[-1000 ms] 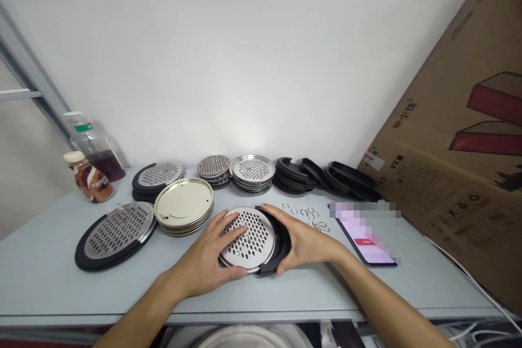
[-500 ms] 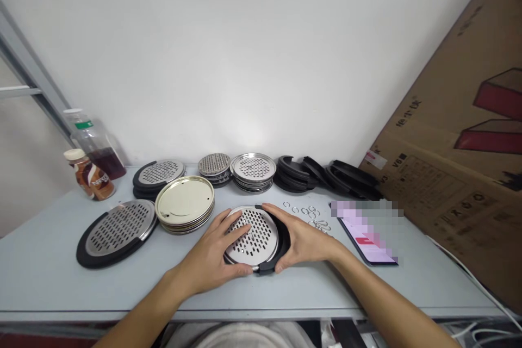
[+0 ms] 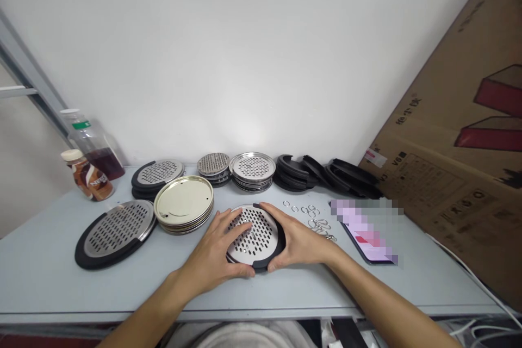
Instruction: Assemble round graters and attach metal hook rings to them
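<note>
While both hands clasp the perforated disc [image 3: 253, 236], its black rim [image 3: 281, 240] hugs the right side

Held piece: on the table [image 3: 122, 293], right of the gold stack [image 3: 185, 201] and nearer the front edge. Left hand [image 3: 212, 250]: fingers spread over the metal, thumb at the near edge. Right hand [image 3: 302, 239]: fingers and thumb curved round the rim's outside. No gap seen between rim and metal; fit judged nearly complete, full seat hidden by fingers.

Done, apparently: one rimmed disc [image 3: 118, 228] just left of the gold stack, a rimmed pile [image 3: 161, 172] behind it. Left to do, by the look: small bare pile [image 3: 212, 164] and wide bare pile [image 3: 253, 166] beyond it, rightward; loose rims [image 3: 293, 174] farther right. Metal rings [image 3: 322, 224] also right of it, loose.
</note>
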### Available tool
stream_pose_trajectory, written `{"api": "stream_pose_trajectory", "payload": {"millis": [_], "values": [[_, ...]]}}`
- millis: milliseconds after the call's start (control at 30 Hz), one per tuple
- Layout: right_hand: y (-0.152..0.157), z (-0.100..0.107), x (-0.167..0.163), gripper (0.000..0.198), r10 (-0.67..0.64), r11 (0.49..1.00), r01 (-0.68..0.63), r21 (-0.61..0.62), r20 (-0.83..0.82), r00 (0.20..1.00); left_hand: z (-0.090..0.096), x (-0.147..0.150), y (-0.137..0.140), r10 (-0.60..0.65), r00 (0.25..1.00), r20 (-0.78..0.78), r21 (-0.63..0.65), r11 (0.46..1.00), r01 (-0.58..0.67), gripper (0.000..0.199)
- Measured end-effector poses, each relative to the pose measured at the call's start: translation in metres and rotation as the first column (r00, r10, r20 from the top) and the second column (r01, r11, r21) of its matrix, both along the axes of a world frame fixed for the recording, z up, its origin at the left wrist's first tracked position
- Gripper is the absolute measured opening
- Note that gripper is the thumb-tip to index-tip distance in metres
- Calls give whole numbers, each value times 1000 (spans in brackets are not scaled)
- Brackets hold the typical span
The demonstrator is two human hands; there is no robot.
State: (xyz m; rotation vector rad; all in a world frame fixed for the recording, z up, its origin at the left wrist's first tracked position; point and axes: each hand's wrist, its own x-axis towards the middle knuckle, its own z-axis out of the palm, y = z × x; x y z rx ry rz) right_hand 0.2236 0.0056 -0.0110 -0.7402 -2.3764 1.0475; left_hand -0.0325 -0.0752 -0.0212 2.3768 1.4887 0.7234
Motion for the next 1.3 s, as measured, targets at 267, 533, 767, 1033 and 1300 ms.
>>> {"api": "stream_pose_trajectory", "payload": {"millis": [267, 533, 767, 1033, 1300], "values": [[-4, -5, -4, 130, -26, 1000, 26, 7, -2, 1000, 0, 1, 1, 3, 1000, -27, -10, 1000, -3, 99], [-3, -2, -3, 127, 4, 999, -6, 32, 56, 998, 1, 1, 1, -22, 1000, 1, -6, 1000, 22, 98], [-5, 1, 0, 137, 52, 994, -71, 84, 217, 975, -3, -5, -5, -22, 1000, 22, -46, 999, 23, 117], [-22, 10, -10, 123, -29, 944, -46, 326, 220, 975, 1, -2, -9, 10, 999, 31, -60, 998, -8, 111], [-25, 14, -13, 77, -59, 825, 11, 565, 68, 996, 4, -6, -9, 52, 990, 132, -70, 997, -43, 106]]}}
